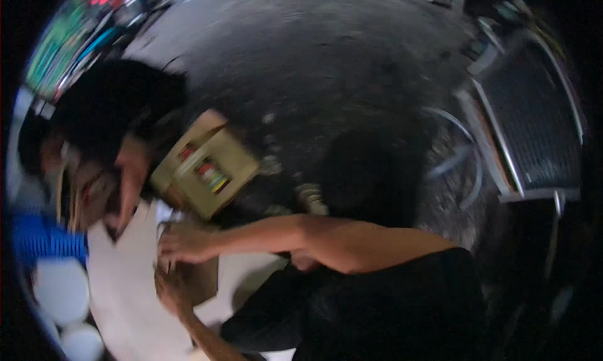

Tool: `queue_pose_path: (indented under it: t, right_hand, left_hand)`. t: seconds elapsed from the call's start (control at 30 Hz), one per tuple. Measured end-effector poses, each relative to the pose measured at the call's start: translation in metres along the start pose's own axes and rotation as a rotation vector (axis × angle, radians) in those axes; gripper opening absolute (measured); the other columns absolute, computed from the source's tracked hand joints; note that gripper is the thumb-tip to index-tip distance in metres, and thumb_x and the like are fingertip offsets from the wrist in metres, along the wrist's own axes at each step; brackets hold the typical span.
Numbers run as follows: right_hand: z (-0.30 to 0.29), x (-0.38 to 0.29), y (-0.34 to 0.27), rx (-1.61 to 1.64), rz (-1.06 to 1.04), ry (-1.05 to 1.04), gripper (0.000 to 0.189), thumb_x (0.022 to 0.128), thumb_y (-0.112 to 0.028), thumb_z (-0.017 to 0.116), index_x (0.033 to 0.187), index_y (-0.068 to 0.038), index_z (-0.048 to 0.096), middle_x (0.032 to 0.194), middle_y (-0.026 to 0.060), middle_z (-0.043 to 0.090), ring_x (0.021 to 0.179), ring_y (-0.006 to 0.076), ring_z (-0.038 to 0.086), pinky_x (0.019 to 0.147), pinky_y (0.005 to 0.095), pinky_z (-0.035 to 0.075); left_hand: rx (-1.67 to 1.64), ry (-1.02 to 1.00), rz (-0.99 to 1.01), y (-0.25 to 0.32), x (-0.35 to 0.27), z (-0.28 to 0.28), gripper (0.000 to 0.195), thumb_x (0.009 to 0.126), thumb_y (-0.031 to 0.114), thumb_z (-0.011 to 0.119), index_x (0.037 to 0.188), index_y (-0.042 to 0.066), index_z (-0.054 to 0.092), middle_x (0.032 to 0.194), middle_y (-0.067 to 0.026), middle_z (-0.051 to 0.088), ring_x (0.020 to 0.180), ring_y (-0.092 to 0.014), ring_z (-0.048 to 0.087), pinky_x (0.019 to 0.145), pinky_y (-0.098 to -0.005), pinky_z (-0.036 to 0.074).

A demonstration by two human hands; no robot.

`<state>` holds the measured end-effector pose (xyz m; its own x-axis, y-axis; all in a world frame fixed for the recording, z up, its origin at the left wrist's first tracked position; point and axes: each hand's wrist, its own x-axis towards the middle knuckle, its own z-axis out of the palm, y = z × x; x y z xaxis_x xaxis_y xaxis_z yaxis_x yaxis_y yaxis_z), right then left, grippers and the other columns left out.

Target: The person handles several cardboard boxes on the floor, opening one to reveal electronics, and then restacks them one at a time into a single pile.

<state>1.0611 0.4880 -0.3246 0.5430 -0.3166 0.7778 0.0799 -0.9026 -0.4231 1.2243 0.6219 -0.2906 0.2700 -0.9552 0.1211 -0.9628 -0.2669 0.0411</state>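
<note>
A small brown cardboard box (203,278) rests on the pale tabletop (125,290), partly hidden by my forearms. My left hand (169,283) grips its far edge, fingers bent around it. Just above in the picture, my right hand (183,242) has its fingers curled over the same end, almost touching the left. Blur hides the exact finger contact. Beyond my right hand lies something small and whitish (165,212), too smeared to name.
An open cardboard carton (226,158) with printed pictures stands beside the table. A co-worker's arm (132,177) reaches toward the tabletop from the upper left. Blue plastic crate (47,236), round white tops (61,290) at left; dark ribbed panel with metal frame (527,116) at right.
</note>
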Motion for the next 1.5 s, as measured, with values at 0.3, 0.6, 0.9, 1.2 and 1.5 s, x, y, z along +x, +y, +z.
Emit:
queue_pose_path:
  t: [0.3,0.6,0.9,1.2,1.5]
  right_hand:
    - [-0.001,-0.019,0.018,-0.209,0.044,0.043,0.023,0.08,-0.025,0.057,0.1,-0.019,0.065,0.116,0.0059,0.059,0.121,0.0303,0.046,0.101,0.0478,0.036]
    - [0.004,0.016,-0.003,-0.114,0.309,-0.136,0.011,0.069,-0.012,0.065,0.078,-0.007,0.068,0.087,0.0138,0.062,0.096,0.0326,0.056,0.083,0.0461,0.044]
    - [-0.03,0.029,0.028,-0.253,0.341,-0.655,0.091,0.064,-0.025,0.086,0.142,-0.016,0.04,0.141,0.014,0.041,0.125,0.0409,0.044,0.105,0.0494,0.041]
    - [-0.04,0.019,0.032,-0.082,0.345,-0.614,0.09,0.065,-0.018,0.084,0.142,-0.015,0.039,0.141,0.0089,0.039,0.126,0.0357,0.045,0.102,0.0453,0.044]
    - [-0.044,0.014,0.042,-0.149,0.197,-0.555,0.08,0.072,-0.025,0.08,0.141,-0.015,0.041,0.139,0.0101,0.041,0.127,0.0351,0.044,0.102,0.0453,0.043]
  left_hand:
    - [0.092,0.002,0.095,-0.006,0.016,0.03,0.056,0.097,0.034,0.047,0.147,0.013,0.035,0.139,-0.0138,0.049,0.121,-0.033,0.052,0.097,-0.0458,0.044]
    - [-0.12,-0.197,0.035,-0.019,0.01,0.005,0.077,0.086,0.034,0.064,0.15,0.011,0.029,0.148,-0.012,0.04,0.135,-0.037,0.038,0.11,-0.0459,0.033]
    - [0.145,-0.023,-0.035,0.019,-0.001,0.003,0.082,0.084,0.045,0.064,0.151,0.014,0.028,0.122,-0.0173,0.053,0.108,-0.036,0.053,0.092,-0.0496,0.043]
    - [0.005,-0.029,0.01,0.018,-0.014,-0.011,0.093,0.075,0.038,0.072,0.152,0.017,0.026,0.118,-0.016,0.054,0.109,-0.034,0.054,0.095,-0.0462,0.039]
    - [0.108,-0.089,-0.163,-0.001,-0.029,-0.013,0.083,0.075,0.048,0.07,0.144,0.014,0.038,0.113,-0.0136,0.059,0.108,-0.03,0.057,0.095,-0.0447,0.04]
